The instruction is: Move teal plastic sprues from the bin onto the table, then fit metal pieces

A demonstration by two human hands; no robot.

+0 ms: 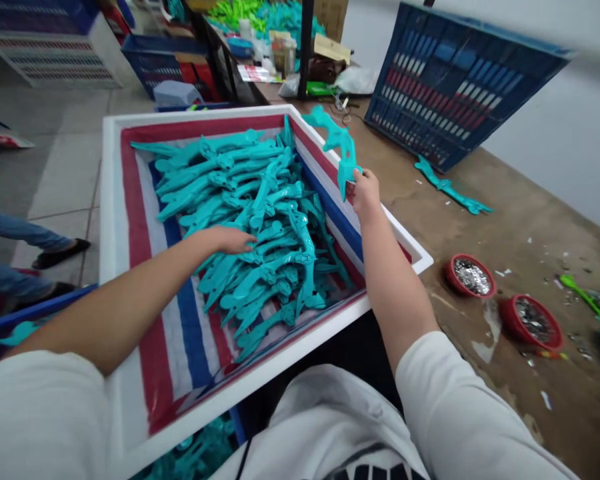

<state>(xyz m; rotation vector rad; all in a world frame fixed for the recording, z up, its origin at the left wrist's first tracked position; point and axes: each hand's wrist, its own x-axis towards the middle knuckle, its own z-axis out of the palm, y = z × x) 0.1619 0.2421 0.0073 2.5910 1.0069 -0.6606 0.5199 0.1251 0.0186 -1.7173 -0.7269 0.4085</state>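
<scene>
Teal plastic piece point(341, 143) held up by right hand point(365, 193), fingers point(356, 179) closed on it; left hand point(233, 240) laid open on teal pieces point(260, 267) heaped in white bin point(111, 200).

Blue plastic crate point(460, 87) propped tilted on stained workbench point(525, 260), against white wall point(555, 127). 2 red bowls point(530, 321) filled with silver scraps point(473, 277), placed near each other on bench. Green plastic strip point(583, 297) lying just past them. Bottles point(285, 57) and bags point(355, 80) heaped farther along, past black post point(305, 40). Tiled floor point(65, 180) beyond white tray point(195, 115). Co-worker's jeans-clad legs point(15, 233) stretched out at left.
</scene>
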